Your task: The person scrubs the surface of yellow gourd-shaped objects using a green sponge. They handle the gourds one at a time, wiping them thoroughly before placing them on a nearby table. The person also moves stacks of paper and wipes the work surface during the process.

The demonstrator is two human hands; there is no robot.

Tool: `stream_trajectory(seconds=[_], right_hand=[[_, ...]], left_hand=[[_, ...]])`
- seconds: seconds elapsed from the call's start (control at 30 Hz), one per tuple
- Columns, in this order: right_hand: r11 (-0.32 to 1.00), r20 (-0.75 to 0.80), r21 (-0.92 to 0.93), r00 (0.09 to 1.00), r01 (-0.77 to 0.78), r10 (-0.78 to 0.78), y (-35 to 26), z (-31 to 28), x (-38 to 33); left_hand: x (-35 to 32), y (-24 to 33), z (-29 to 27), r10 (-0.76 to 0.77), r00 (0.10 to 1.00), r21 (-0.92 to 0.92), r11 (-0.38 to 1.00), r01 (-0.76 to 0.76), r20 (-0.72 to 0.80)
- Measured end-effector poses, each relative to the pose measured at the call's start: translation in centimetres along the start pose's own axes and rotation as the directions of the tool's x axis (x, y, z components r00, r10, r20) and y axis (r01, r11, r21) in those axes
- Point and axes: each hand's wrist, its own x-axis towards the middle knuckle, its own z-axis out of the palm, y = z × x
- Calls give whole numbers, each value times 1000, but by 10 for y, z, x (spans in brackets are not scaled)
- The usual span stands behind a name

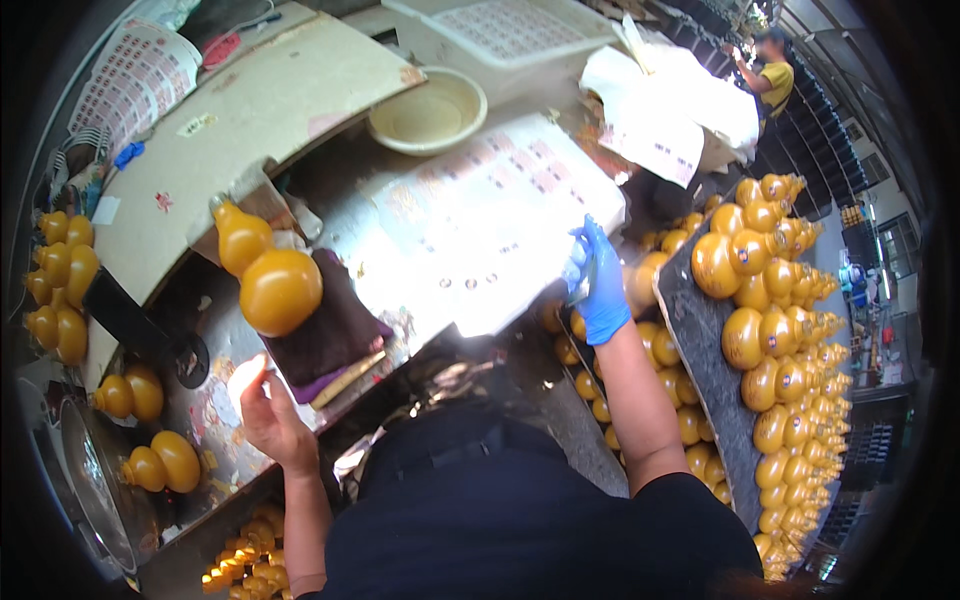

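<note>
My bare left hand is raised in front of the near table edge, its fingers loosely bent and apart. Strong light washes out its fingertips. A blue glove covers my right hand, at the right edge of a white printed sheet. Its fingers are closed together, and a small pale thing shows by them, too small to name. Between my hands, nearer the left, a large glossy orange-yellow bottle gourd lies tilted on a dark cloth pad. Glare hides much of the sheet's middle.
Rows of gourds cover a dark board on the right, with more below. Several gourds stand at the left, near a round metal pan. A cream bowl and white bin sit beyond. A person is far right.
</note>
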Motion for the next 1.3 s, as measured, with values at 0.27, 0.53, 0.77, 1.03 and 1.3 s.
stream_trajectory(seconds=[0.27,0.53,0.77,1.03,1.3], right_hand=[[575,411,-654,869,491,-274,-109,185,156],[-355,502,-624,705,696,500,-22,222,236],[495,448,-851,738,177,505,0,200,232],[188,252,-966,795,175,553,-64,133,94],[605,-52,-795,986,53,-156,-3,-42,20]], left_hand=[[22,15,-2,20,1000,-62,998,-18,20],[20,8,-24,-172,972,200,959,202,-160],[28,0,-10,-134,986,96,985,143,-95],[29,-2,-9,-125,990,30,991,128,-62],[22,-2,-20,-60,998,-27,998,60,28]])
